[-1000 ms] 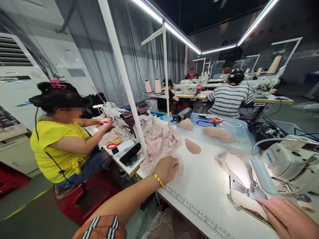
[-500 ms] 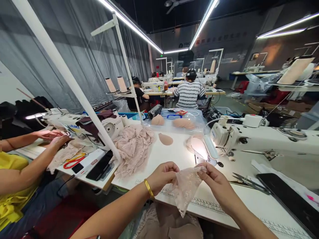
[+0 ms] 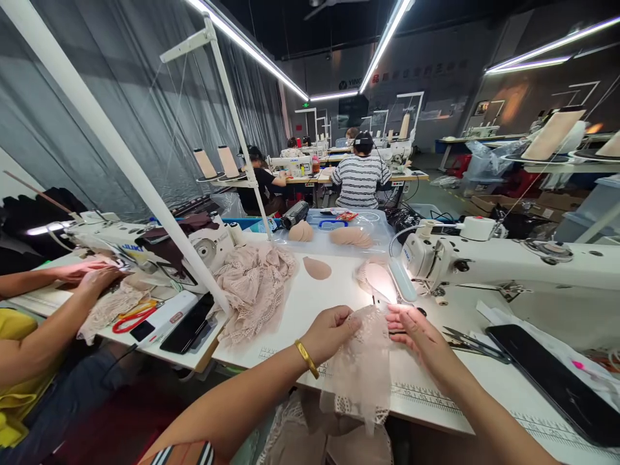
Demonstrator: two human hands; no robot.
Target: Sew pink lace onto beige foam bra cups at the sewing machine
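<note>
Your left hand (image 3: 330, 330) and right hand (image 3: 413, 328) both pinch the sheer, scalloped pink lace piece (image 3: 361, 368) draping off the smooth white tabletop (image 3: 334, 294).

No legible text or labels anywhere.

Lace piece (image 3: 361, 368): pale pink, openwork floral pattern, scalloped edge. Lace pile (image 3: 252, 284): same dusty pink. Foam cups (image 3: 317, 268): beige. Sewing machine (image 3: 508, 265): white. Table (image 3: 329, 297): white, black ruler markings. Bangle (image 3: 307, 359): gold. Scissors (image 3: 128, 318): red handles. Phone (image 3: 552, 381): black. Co-worker's shirt (image 3: 361, 181): black-and-white stripes.
</note>
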